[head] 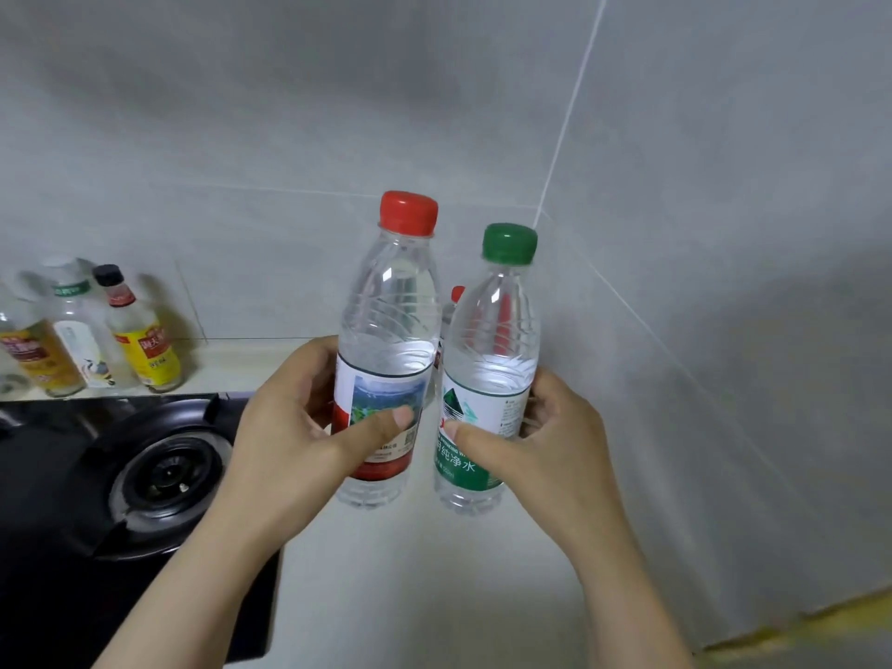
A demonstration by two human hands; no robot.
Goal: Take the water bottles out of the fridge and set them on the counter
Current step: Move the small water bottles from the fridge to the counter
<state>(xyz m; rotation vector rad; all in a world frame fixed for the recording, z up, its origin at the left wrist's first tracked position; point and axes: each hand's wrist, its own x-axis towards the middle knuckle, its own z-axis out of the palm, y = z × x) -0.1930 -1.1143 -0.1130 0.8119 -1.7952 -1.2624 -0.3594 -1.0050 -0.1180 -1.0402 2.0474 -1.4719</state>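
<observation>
Because both must stand on the counter (425,596), my left hand (294,427) grips the red-cap bottle (386,330) and my right hand (545,437) the green-cap bottle (492,340), upright, side by side, mid-frame.

You're facing a corner where a grey tiled back wall (289,113) meets a side wall (748,210), with pale grout lines crossing both. Under them runs a cream counter (434,601). On your left a black hob (72,596) sits in it, with a round burner (166,475). Behind the hob a few sauce bottles (145,350) stand against the back wall. The light is soft, and the side wall is shaded lower down.
</observation>
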